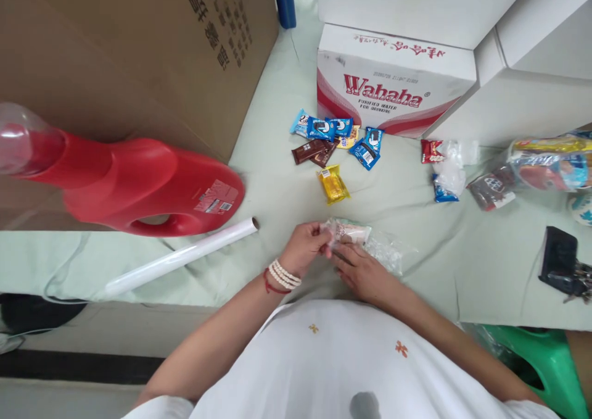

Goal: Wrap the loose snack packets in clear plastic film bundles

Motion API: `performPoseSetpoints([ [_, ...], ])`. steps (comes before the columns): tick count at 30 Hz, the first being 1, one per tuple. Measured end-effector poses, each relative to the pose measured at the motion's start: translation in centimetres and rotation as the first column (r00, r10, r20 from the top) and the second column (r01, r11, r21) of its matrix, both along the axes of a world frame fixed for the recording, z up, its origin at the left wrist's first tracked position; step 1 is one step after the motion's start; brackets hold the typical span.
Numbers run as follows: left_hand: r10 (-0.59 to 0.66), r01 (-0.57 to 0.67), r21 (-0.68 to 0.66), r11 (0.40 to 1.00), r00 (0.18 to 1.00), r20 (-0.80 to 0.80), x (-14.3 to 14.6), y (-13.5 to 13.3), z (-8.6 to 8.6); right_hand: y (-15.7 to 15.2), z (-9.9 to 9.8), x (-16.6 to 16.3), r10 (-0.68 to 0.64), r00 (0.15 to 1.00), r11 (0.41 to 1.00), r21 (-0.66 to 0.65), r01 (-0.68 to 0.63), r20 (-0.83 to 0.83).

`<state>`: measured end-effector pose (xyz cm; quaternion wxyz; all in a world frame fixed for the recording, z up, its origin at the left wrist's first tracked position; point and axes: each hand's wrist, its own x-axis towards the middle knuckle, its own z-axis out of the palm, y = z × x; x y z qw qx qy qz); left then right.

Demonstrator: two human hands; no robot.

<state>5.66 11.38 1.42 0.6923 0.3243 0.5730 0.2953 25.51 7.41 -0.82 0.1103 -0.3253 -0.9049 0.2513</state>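
Observation:
Close in front of my body, my left hand (309, 245) pinches the end of a clear plastic wrapping between thumb and fingers. Inside that wrapping shows a small packet with pale and reddish print (352, 232); its exact kind is unclear. My right hand (366, 273) lies against the packet's near side, fingers stretched out towards my left fingertips, the thumb hidden. Crumpled clear plastic (389, 252) spreads to the right of the packet. Just beyond my hands is a yellow snack packet (333, 184). Behind it lie blue snack packets (320, 128) and brown snack packets (308, 152).
At left are a red detergent bottle (152, 184), a white roll (185, 257) and a large brown carton (139, 55). A white water carton (393, 89) stands at the back. To the right are bagged snacks (550, 163), a black pouch with keys (559, 255) and a green stool (539, 357).

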Motion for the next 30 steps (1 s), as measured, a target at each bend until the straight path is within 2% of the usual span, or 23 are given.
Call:
performPoseSetpoints([
  [2, 0.008, -0.008, 0.007, 1.0, 1.0, -0.006, 1.7, 0.0, 0.2, 0.0, -0.5, 0.2, -0.012, 1.0, 1.0, -0.016, 0.012, -0.014],
  [4, -0.019, 0.043, 0.137, 0.99, 0.985, -0.171, 3.3, -0.1, 0.3, 0.2, -0.7, 0.5, -0.009, 0.999, 1.0, -0.027, 0.008, -0.04],
  [6, -0.03, 0.154, 0.3, 0.941, 0.924, -0.38, 4.2, -0.2, 0.3, 0.4, -0.7, 0.8, -0.002, 0.997, 0.999, -0.05, -0.002, -0.08],
  [8, -0.023, 0.215, 0.367, 0.905, 0.886, -0.463, 4.5, -0.3, 0.4, 0.5, -0.6, 1.1, -0.004, 0.992, 0.997, -0.079, -0.005, -0.123],
  [10, -0.021, 0.143, 0.314, 0.939, 0.932, -0.362, 4.4, -0.3, 0.4, 0.7, -0.6, 1.5, -0.009, 0.986, 0.995, -0.096, -0.007, -0.164],
  [13, -0.048, 0.054, 0.099, 0.994, 0.996, -0.069, 4.1, 0.2, -0.1, 0.9, -1.0, 1.8, 0.004, 0.977, 0.995, -0.094, -0.024, -0.215],
  [15, -0.08, 0.084, 0.07, 0.994, 0.996, -0.047, 4.3, 0.5, -0.5, 1.0, -1.3, 1.9, 0.02, 0.971, 0.995, -0.088, -0.042, -0.238],
  [16, -0.097, 0.113, 0.123, 0.986, 0.987, -0.127, 4.5, 0.5, -0.8, 0.9, -1.3, 1.9, 0.027, 0.968, 0.995, -0.085, -0.05, -0.25],
  [18, -0.093, 0.218, 0.29, 0.932, 0.916, -0.391, 5.0, 0.3, -1.2, 0.7, -1.1, 1.9, 0.043, 0.961, 0.993, -0.094, -0.071, -0.275],
  [19, -0.073, 0.293, 0.349, 0.89, 0.847, -0.527, 5.3, 0.1, -1.4, 0.5, -0.8, 2.0, 0.05, 0.956, 0.991, -0.108, -0.085, -0.29],
  [21, -0.005, 0.407, 0.383, 0.829, 0.691, -0.723, 5.8, -0.4, -1.8, -0.1, -0.1, 2.6, 0.009, 0.946, 0.989, -0.14, -0.057, -0.323],
  [22, 0.04, 0.423, 0.385, 0.82, 0.629, -0.777, 6.0, -0.7, -2.0, -0.4, 0.3, 3.1, -0.068, 0.942, 0.989, -0.148, 0.019, -0.329],
  [23, 0.094, 0.416, 0.397, 0.818, 0.583, -0.807, 6.1, -0.8, -2.3, -0.6, 0.5, 3.7, -0.196, 0.926, 0.977, -0.142, 0.157, -0.323],
  [24, 0.158, 0.395, 0.424, 0.815, 0.553, -0.818, 6.2, -0.9, -2.5, -0.7, 0.6, 4.4, -0.366, 0.88, 0.931, -0.116, 0.347, -0.302],
  [25, 0.222, 0.371, 0.459, 0.807, 0.531, -0.818, 6.2, -0.9, -2.7, -0.7, 0.5, 5.1, -0.544, 0.794, 0.834, -0.07, 0.548, -0.27],
  [26, 0.273, 0.349, 0.488, 0.8, 0.512, -0.814, 6.1, -0.8, -2.9, -0.6, 0.3, 5.9, -0.693, 0.683, 0.704, -0.014, 0.71, -0.232],
  [27, 0.304, 0.336, 0.503, 0.796, 0.496, -0.813, 6.0, -0.8, -3.1, -0.5, -0.2, 6.6, -0.792, 0.58, 0.585, 0.038, 0.81, -0.19],
  [28, 0.312, 0.333, 0.503, 0.798, 0.486, -0.817, 5.9, -0.7, -3.3, -0.3, -0.7, 7.2, -0.847, 0.512, 0.507, 0.074, 0.859, -0.144],
  [29, 0.302, 0.34, 0.493, 0.801, 0.481, -0.823, 5.8, -0.6, -3.4, -0.1, -1.2, 7.7, -0.866, 0.491, 0.484, 0.087, 0.871, -0.094],
  [30, 0.283, 0.355, 0.482, 0.801, 0.485, -0.827, 5.7, -0.6, -3.6, 0.0, -1.6, 8.0, -0.857, 0.513, 0.509, 0.077, 0.857, -0.047],
])
